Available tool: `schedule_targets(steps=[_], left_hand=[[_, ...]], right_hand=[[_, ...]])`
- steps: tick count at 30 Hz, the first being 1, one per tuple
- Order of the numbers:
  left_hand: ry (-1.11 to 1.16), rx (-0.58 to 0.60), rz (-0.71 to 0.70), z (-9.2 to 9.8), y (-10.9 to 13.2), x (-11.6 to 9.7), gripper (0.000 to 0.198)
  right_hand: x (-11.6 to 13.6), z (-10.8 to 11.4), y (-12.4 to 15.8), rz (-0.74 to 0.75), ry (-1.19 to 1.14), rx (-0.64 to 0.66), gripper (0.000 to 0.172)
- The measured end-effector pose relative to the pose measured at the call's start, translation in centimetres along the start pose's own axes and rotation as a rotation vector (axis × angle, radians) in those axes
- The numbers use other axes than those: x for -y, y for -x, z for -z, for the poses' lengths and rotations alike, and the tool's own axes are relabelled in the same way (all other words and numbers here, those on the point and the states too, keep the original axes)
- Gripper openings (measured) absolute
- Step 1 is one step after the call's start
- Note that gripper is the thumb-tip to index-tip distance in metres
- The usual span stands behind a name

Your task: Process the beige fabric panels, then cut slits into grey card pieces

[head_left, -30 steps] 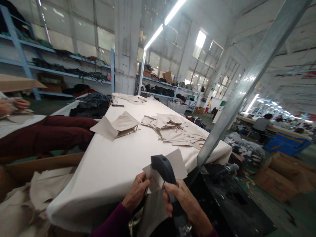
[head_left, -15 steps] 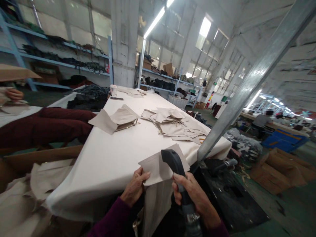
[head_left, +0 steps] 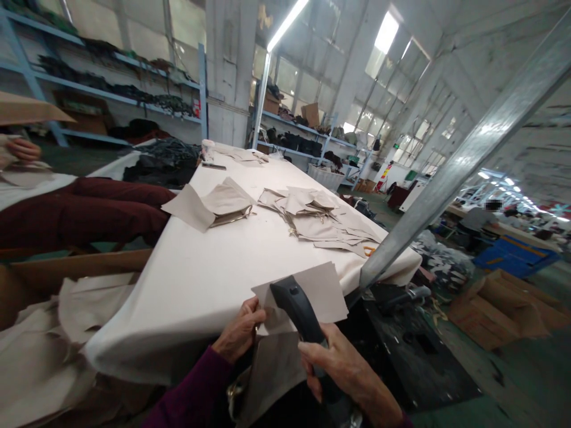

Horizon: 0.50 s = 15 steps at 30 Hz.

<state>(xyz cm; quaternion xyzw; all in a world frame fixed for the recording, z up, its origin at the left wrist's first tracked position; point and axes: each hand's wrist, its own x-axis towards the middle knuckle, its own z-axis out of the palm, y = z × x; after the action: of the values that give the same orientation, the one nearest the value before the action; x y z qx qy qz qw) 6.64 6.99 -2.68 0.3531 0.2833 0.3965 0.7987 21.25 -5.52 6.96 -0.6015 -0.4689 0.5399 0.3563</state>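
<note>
My left hand (head_left: 241,330) pinches the left edge of a beige fabric piece (head_left: 328,291) at the near edge of the table. Part of the cloth hangs down below my fingers, with a metallic-looking strip beside it that I cannot make out fully. Wrapped in my right hand (head_left: 334,362) is a black curved handheld nozzle (head_left: 297,306). Its head lies over the left part of the fabric, close to my left fingers, and hides some of the cloth. Further up the white-covered table (head_left: 196,273) are a beige fabric stack (head_left: 223,205) and a looser fabric pile (head_left: 312,214).
A slanted metal post (head_left: 428,184) rises at the table's right edge. An open cardboard box of beige pieces (head_left: 98,303) stands at the left, near a person in dark red trousers (head_left: 89,211). A black board (head_left: 419,351) and a cardboard box (head_left: 504,309) are on the right.
The nozzle's head has moved left across the fabric, toward my left hand. My right hand has shifted slightly left and down with it. More of the fabric's right part now shows.
</note>
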Motion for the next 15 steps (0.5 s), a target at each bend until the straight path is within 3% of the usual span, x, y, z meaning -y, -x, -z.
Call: schedule_targets(steps=[3, 7, 12, 15], left_hand=[[-0.040, 0.094, -0.044, 0.6, -0.3, 0.0, 0.024], [-0.132, 0.281, -0.081, 0.7, -0.5, 0.0, 0.024], [-0.125, 0.221, -0.020, 0.8, -0.2, 0.3, 0.029], [-0.066, 0.218, -0.015, 1.2, -0.4, 0.2, 0.035]], right_hand=[[-0.1, -0.3, 0.0, -0.006, 0.020, 0.031, 0.018], [0.1, 0.3, 0.0, -0.016, 0.022, 0.047, 0.023], [0.5, 1.8, -0.6, -0.041, -0.009, -0.183, 0.030], [0.6, 2.0, -0.2, -0.059, -0.081, -0.176, 0.033]])
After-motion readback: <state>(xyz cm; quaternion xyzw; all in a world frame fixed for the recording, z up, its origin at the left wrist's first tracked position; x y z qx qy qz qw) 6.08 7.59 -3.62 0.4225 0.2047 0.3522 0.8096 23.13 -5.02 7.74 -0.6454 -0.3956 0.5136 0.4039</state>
